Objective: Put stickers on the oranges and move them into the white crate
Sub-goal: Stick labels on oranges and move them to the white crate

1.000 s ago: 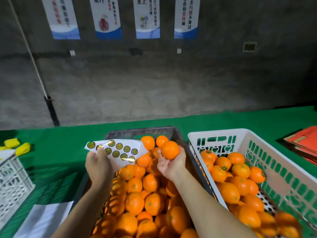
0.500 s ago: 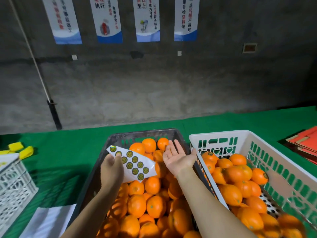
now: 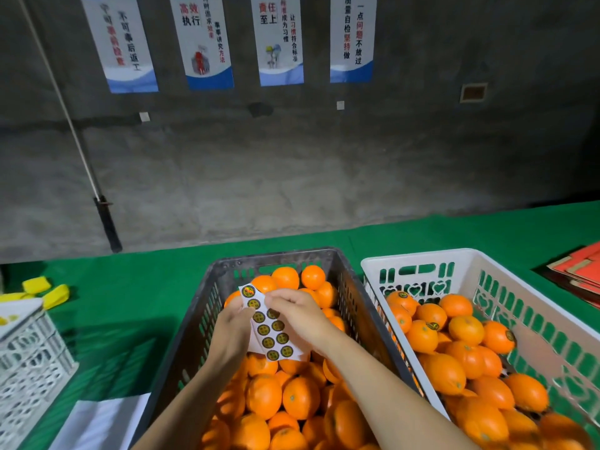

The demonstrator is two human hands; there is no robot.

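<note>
Head view: our left hand (image 3: 231, 329) pinches the sticker sheet (image 3: 271, 329) over the dark crate (image 3: 207, 306) of oranges (image 3: 293, 397). Right hand (image 3: 300, 315) has fingertips closed on the sheet's upper edge, probably on one sticker; hand blocks it. White crate (image 3: 467, 258) sits right, touching, holding stickered oranges (image 3: 422, 336). Another white crate (image 3: 29, 358) far left.

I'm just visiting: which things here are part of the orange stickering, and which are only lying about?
In use: sticker sheet, dark crate of oranges, white crate, both hands.
Lying about: yellow pieces, red cardboard, white paper, small white basket.
</note>
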